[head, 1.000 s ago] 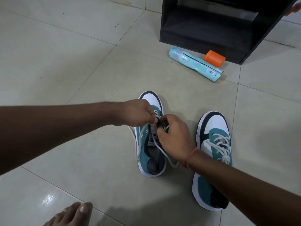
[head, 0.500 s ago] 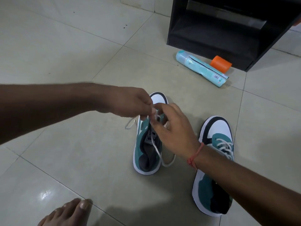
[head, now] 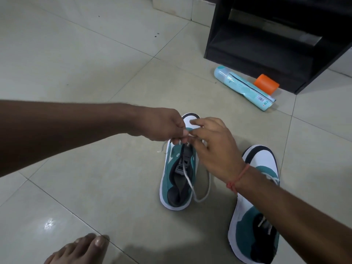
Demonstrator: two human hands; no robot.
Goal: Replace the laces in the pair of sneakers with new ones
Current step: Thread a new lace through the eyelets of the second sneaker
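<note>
Glossy floor tiles (head: pixel 80 60); matt suede-like sneaker (head: pixel 172 180) with woven lace (head: pixel 190 184).

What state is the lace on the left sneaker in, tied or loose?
Loose. The white lace trails untied over the left sneaker onto the floor, while the left hand and right hand pinch it near the front eyelets.

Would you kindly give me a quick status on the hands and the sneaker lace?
Left hand and right hand both pinch white lace above left sneaker. Lace tail loops loose beside heel. Right sneaker laced, untouched. Nothing in the way.

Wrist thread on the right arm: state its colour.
Red-orange thread, tied round the right wrist; the head view shows it plainly.
</note>
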